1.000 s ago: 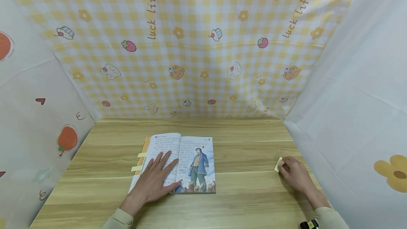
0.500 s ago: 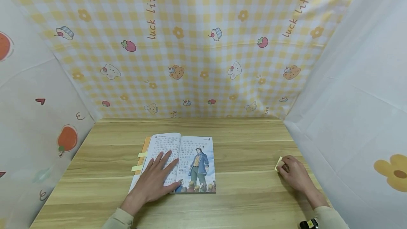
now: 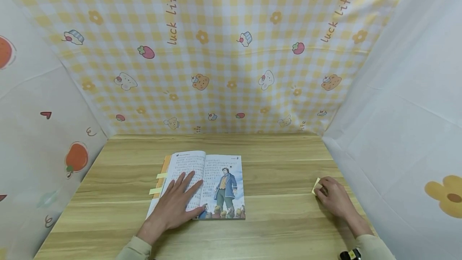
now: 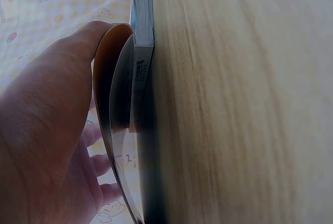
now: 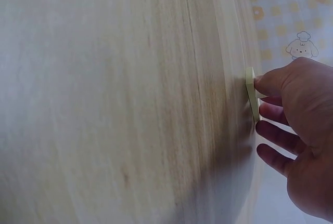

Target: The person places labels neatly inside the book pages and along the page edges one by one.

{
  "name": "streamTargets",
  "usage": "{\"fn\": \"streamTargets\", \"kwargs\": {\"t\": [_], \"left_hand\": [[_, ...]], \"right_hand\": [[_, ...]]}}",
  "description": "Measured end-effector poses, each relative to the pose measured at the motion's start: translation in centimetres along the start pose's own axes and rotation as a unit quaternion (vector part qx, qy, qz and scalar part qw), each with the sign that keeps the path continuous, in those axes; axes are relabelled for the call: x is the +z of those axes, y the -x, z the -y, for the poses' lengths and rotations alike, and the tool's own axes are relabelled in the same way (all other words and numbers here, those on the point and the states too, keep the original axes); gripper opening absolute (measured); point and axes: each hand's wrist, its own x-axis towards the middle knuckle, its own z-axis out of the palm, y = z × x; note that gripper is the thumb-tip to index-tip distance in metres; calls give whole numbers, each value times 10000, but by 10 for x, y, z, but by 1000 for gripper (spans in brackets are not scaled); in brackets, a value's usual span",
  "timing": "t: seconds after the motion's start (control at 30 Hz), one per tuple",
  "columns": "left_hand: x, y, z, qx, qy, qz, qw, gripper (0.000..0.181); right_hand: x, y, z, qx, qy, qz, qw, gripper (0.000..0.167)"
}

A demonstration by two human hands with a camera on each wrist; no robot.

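Note:
An open book (image 3: 223, 163) lies on the wooden table, text on its left page and a picture of a man in a blue coat on the right one. My left hand (image 3: 177, 204) rests on the left page with fingers spread; its thumb reaches across the lower gutter. Pale yellow sticky tabs (image 3: 156, 191) stick out from the book's left edge. In the left wrist view a curved page or cover (image 4: 106, 68) stands beside the hand. Far to the right, my right hand (image 3: 335, 196) pinches a small pad of yellow sticky notes (image 5: 252, 91) that lies on the table.
A yellow checked cloth (image 3: 231, 59) hangs behind the table (image 3: 278, 228), with white printed cloths (image 3: 408, 131) at both sides. A black object (image 3: 350, 254) sits by the right sleeve.
The right thumb and fingers have shifted slightly on the sticky note pad, which stays in place. The left hand and the book have not moved.

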Motion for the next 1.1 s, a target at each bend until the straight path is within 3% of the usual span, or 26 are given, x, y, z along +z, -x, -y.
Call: {"fn": "streamTargets", "kwargs": {"t": [0.57,0.87,1.1], "left_hand": [[0,-1,0,-13,-21,41,10000,82],[1,-1,0,14,-18,-8,10000,82],[0,0,0,31,-28,-23,10000,82]], "right_hand": [[2,2,0,-95,15,-91,9999,19],[0,2,2,99,-32,114,9999,21],[0,0,1,56,24,53,10000,18]]}}
